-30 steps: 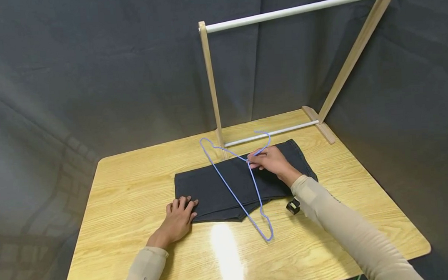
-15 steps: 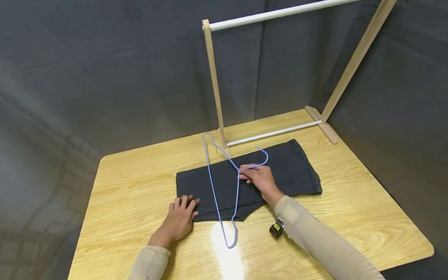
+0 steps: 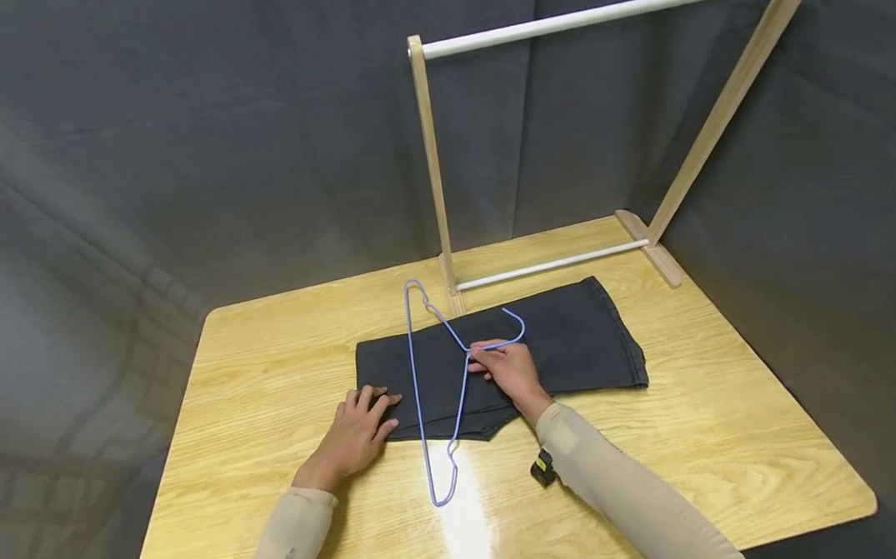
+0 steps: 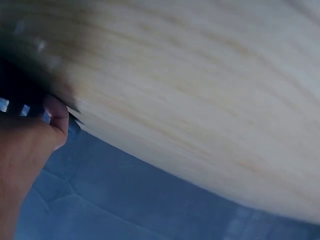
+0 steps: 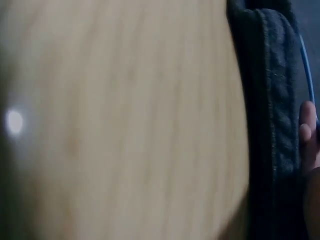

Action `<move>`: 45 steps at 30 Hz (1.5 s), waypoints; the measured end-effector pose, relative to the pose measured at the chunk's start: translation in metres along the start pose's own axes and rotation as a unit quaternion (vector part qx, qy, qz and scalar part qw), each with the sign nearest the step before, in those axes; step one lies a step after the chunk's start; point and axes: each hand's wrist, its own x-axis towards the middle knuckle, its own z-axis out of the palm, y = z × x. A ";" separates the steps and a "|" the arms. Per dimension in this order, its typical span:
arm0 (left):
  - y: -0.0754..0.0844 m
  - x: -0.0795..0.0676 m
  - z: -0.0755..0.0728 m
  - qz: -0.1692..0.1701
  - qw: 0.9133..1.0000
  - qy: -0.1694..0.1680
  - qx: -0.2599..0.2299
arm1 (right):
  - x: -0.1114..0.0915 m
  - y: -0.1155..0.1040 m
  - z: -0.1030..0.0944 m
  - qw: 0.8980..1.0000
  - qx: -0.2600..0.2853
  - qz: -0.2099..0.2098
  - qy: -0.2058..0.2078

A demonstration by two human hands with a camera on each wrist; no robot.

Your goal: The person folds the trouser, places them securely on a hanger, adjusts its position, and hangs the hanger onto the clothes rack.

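Folded dark denim trousers (image 3: 563,333) lie across the table, the crotch corner pointing to the near edge. My right hand (image 3: 508,373) pinches the neck of a blue-purple wire hanger (image 3: 416,373), its hook pointing right. The hanger's long bottom bar crosses over the left half of the cloth, one end reaching past the near edge. My left hand (image 3: 357,429) rests on the left end of the trousers, fingers spread on the fabric. A stitched denim edge (image 5: 277,100) shows in the right wrist view beside the right fingertips. In the left wrist view the left thumb (image 4: 57,117) is beside dark cloth.
A wooden clothes rack (image 3: 431,163) with a white top rail (image 3: 609,12) stands behind the trousers, its lower bar (image 3: 552,264) close to their far edge. A small black device (image 3: 543,469) sits at the right wrist. Dark curtains (image 3: 262,154) surround the wooden table (image 3: 271,346).
The right hand has moved left and toward the near edge with the hanger, which has turned so its bottom bar runs more straight toward me. The left hand stays on the trousers.
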 end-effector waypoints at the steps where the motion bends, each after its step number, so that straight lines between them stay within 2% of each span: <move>1: -0.001 0.001 -0.001 -0.012 1.000 0.003 -0.007 | 0.001 0.000 0.000 1.000 -0.003 -0.003 -0.005; 4: -0.004 0.006 -0.007 -0.091 0.995 0.014 -0.026 | 0.003 0.001 -0.001 1.000 -0.001 -0.007 -0.017; 7: -0.005 0.012 -0.014 -0.198 0.979 0.006 -0.051 | 0.004 0.001 -0.003 1.000 0.007 -0.004 -0.024; 9: -0.006 0.017 -0.018 -0.259 0.961 -0.005 -0.094 | 0.004 0.001 -0.003 1.000 0.009 0.000 -0.025; 11: -0.008 0.021 -0.019 -0.299 0.943 -0.023 -0.142 | 0.004 0.002 -0.004 1.000 0.009 0.001 -0.023; 13: -0.010 0.025 -0.019 -0.331 0.922 -0.029 -0.199 | 0.004 0.003 -0.004 1.000 0.010 -0.001 -0.019; 16: -0.012 0.026 -0.017 -0.360 0.891 -0.030 -0.275 | 0.003 0.005 -0.003 1.000 0.016 -0.013 -0.019; 18: -0.011 0.026 -0.016 -0.368 0.867 -0.028 -0.334 | 0.002 0.005 -0.003 0.999 0.021 -0.023 -0.020; 21: -0.008 0.026 -0.015 -0.356 0.830 -0.027 -0.429 | 0.001 0.006 -0.004 0.999 0.025 -0.031 -0.019; 23: -0.005 0.027 -0.014 -0.344 0.810 -0.028 -0.474 | 0.001 0.006 -0.004 0.999 0.024 -0.033 -0.017; 25: -0.002 0.028 -0.014 -0.328 0.798 -0.028 -0.505 | 0.000 0.007 -0.005 0.999 0.023 -0.036 -0.016; 29: 0.007 0.032 -0.015 -0.296 0.790 -0.025 -0.537 | 0.000 0.007 -0.005 0.999 0.021 -0.042 -0.015; 35: 0.021 0.040 -0.020 -0.251 0.766 -0.034 -0.591 | 0.001 0.007 -0.005 0.999 0.024 -0.035 -0.011; 37: 0.026 0.043 -0.022 -0.248 0.768 -0.027 -0.589 | 0.001 0.007 -0.005 0.999 0.025 -0.032 -0.013; 38: 0.028 0.045 -0.023 -0.251 0.774 -0.020 -0.581 | 0.001 0.007 -0.005 0.999 0.025 -0.032 -0.015; 39: 0.031 0.047 -0.024 -0.246 0.785 -0.013 -0.569 | 0.002 0.007 -0.005 0.999 0.027 -0.031 -0.016; 40: 0.035 0.049 -0.025 -0.241 0.798 -0.008 -0.552 | 0.002 0.007 -0.005 0.999 0.028 -0.032 -0.016; 43: 0.047 0.055 -0.027 -0.222 0.850 0.006 -0.477 | 0.002 0.008 -0.005 0.999 0.031 -0.033 -0.017; 45: 0.054 0.059 -0.028 -0.203 0.877 0.011 -0.435 | 0.002 0.008 -0.005 0.999 0.034 -0.035 -0.016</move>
